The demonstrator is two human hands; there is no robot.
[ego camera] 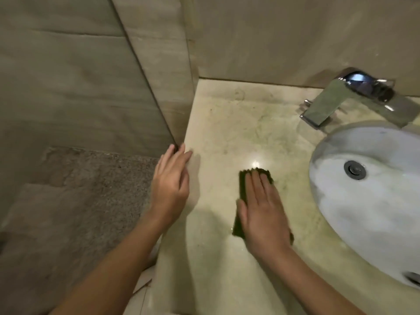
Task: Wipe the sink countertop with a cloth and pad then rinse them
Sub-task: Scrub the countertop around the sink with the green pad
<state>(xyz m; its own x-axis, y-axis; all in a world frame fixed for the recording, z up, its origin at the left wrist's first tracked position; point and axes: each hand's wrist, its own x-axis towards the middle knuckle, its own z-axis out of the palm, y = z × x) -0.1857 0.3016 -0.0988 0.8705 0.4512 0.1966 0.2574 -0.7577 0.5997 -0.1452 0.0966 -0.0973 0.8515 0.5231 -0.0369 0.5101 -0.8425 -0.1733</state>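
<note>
A dark green scrubbing pad (pixel 242 189) lies flat on the beige marble countertop (pixel 238 123), left of the basin. My right hand (pixel 261 208) presses down on it with straight fingers and covers most of it. My left hand (pixel 170 180) rests with straight fingers on the countertop's left edge, apart from the pad. No cloth is in view.
A white oval basin (pixel 372 214) with a metal drain (pixel 355 169) is sunk into the counter at the right. A chrome faucet (pixel 336 98) stands behind it. Tiled walls close off the back and left. A brown bath mat (pixel 86 189) lies on the floor at the left.
</note>
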